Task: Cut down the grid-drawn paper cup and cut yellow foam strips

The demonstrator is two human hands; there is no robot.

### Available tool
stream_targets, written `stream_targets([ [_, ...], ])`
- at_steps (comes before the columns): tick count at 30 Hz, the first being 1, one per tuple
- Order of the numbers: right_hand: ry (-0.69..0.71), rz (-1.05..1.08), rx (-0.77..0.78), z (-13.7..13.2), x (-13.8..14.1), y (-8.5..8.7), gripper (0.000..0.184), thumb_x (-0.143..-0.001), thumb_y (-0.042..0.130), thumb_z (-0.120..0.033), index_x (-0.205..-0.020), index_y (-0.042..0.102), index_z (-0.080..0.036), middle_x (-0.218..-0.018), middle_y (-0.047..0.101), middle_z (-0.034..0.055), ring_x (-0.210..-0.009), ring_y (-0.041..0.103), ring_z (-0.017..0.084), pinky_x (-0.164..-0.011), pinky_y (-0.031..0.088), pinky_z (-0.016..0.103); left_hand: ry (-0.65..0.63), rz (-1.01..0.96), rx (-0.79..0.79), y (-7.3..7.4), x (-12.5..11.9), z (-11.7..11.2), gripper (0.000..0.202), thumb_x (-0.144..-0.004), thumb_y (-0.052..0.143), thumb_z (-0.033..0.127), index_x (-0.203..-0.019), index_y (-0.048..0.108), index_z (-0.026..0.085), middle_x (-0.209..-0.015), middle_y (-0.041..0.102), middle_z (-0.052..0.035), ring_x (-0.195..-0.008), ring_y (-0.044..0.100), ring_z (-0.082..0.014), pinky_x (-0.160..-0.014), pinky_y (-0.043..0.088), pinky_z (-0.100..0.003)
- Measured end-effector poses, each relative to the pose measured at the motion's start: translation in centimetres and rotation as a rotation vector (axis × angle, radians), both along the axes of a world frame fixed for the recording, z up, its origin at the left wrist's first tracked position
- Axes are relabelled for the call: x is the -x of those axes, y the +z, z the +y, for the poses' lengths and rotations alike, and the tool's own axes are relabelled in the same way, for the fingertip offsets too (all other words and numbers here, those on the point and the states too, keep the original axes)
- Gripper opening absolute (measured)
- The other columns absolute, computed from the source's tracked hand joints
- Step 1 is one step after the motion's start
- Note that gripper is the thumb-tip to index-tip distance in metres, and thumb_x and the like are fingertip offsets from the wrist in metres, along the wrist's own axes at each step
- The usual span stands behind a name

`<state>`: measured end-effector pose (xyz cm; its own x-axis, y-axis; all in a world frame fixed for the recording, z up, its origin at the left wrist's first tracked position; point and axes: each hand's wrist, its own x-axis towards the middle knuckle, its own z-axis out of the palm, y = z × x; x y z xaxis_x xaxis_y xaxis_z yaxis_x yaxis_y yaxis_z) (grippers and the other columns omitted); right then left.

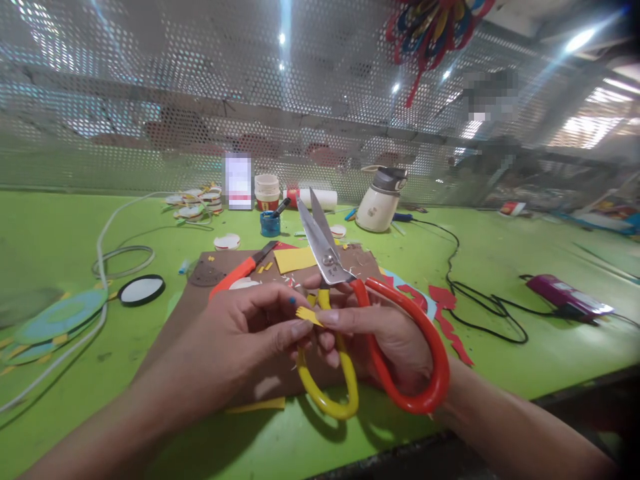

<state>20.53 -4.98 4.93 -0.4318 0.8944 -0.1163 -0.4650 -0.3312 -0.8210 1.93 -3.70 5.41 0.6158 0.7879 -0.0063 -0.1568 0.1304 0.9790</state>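
Between the fingertips of my two hands is a small yellow paper piece (309,315) with one edge cut into a fringe. My left hand (250,330) pinches it between thumb and index finger, and a blue spot marks one finger. My right hand (385,333) has its thumb on the other end of the piece while keeping hold of a pair of scissors (327,257). Their blades point up and away, slightly parted. One handle loop is red and rests round the right hand; the yellow loop hangs below the fingers. Some of the right fingers are hidden behind the scissors.
A brown board (173,350) lies under my hands on the green table, bearing an orange-handled cutter (240,270) and yellow paper (293,260). Red scraps (443,298) lie to the right, near a black cable. Behind stand a blue jar (271,225), a phone (238,181) and a bottle (379,203).
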Motion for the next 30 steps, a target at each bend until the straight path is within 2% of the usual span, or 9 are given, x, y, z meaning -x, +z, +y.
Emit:
stream_targets([
  [4,0.048,-0.045,0.014,-0.1,0.0,0.0,0.010,-0.080,0.075,-0.018,-0.088,0.073,-0.013,-0.063,0.067,-0.0022,-0.055,0.061,0.006,-0.055,0.053,0.015,0.024,-0.066,0.043,-0.1,-0.1,0.0,0.003,-0.083,0.074,0.019,-0.084,0.072,0.018,-0.083,0.078,-0.0056,-0.080,0.074,-0.0202,-0.080,0.058,-0.033],
  [7,0.041,-0.075,-0.022,-0.2,0.0,-0.1,0.011,-0.080,0.076,-0.023,-0.086,0.073,-0.014,-0.068,0.065,-0.0018,-0.058,0.060,0.007,-0.057,0.053,0.017,0.047,-0.102,0.101,-0.1,-0.1,0.1,0.006,-0.079,0.077,0.017,-0.081,0.072,0.018,-0.083,0.077,-0.0044,-0.078,0.073,-0.0187,-0.076,0.058,-0.030],
  [10,0.003,-0.174,-0.190,-0.4,0.1,0.2,0.015,-0.082,0.073,-0.025,-0.095,0.071,-0.018,-0.075,0.066,-0.0010,-0.065,0.062,0.011,-0.066,0.056,0.026,0.090,-0.096,0.178,0.0,-0.1,0.2,0.008,-0.077,0.079,0.019,-0.079,0.072,0.018,-0.082,0.076,-0.0046,-0.074,0.073,-0.0186,-0.070,0.058,-0.028],
  [13,-0.089,-0.370,-0.418,-0.8,0.3,1.0,0.020,-0.083,0.071,-0.019,-0.102,0.068,-0.022,-0.074,0.063,-0.0029,-0.068,0.064,0.015,-0.080,0.057,0.036,0.091,-0.058,0.234,0.2,0.0,0.2,0.010,-0.075,0.081,0.021,-0.079,0.072,0.018,-0.079,0.076,-0.0053,-0.069,0.071,-0.0180,-0.068,0.058,-0.028],
  [15,-0.112,-0.474,-0.490,-1.0,0.3,1.4,0.024,-0.084,0.070,-0.018,-0.108,0.066,-0.024,-0.074,0.061,-0.0029,-0.069,0.066,0.017,-0.076,0.057,0.036,0.077,-0.040,0.246,0.3,0.1,0.2,0.012,-0.075,0.081,0.022,-0.079,0.072,0.016,-0.077,0.075,-0.0058,-0.069,0.070,-0.0169,-0.068,0.057,-0.027],
  [18,-0.096,-0.532,-0.503,-1.2,0.2,1.5,0.028,-0.089,0.065,-0.025,-0.116,0.064,-0.025,-0.077,0.062,-0.0006,-0.074,0.068,0.020,-0.066,0.057,0.033,0.048,-0.047,0.276,0.1,0.1,0.3,0.012,-0.075,0.081,0.022,-0.080,0.071,0.016,-0.078,0.075,-0.0066,-0.071,0.070,-0.0168,-0.069,0.056,-0.026],
  [23,-0.125,-0.476,-0.511,-1.1,-0.1,0.5,0.028,-0.092,0.063,-0.028,-0.120,0.061,-0.023,-0.080,0.061,-0.0007,-0.077,0.065,0.017,-0.072,0.055,0.031,-0.014,-0.103,0.236,-0.8,0.1,0.5,0.009,-0.079,0.078,0.022,-0.083,0.071,0.018,-0.080,0.075,-0.0073,-0.073,0.070,-0.0186,-0.070,0.057,-0.031],
  [28,-0.105,-0.350,-0.377,-1.1,0.0,0.1,0.026,-0.092,0.065,-0.028,-0.118,0.060,-0.025,-0.087,0.063,-0.0004,-0.067,0.060,0.012,-0.067,0.052,0.028,-0.024,-0.087,0.166,-1.1,0.3,0.6,0.005,-0.082,0.075,0.022,-0.086,0.072,0.020,-0.083,0.075,-0.0060,-0.080,0.070,-0.0192,-0.080,0.056,-0.035],
  [30,-0.112,-0.345,-0.387,-1.2,0.1,0.2,0.026,-0.092,0.065,-0.027,-0.117,0.061,-0.025,-0.087,0.064,0.0000,-0.065,0.058,0.011,-0.065,0.051,0.027,-0.028,-0.083,0.156,-1.1,0.2,0.6,0.005,-0.083,0.074,0.022,-0.087,0.073,0.020,-0.085,0.075,-0.0053,-0.083,0.070,-0.0183,-0.082,0.055,-0.034],
])
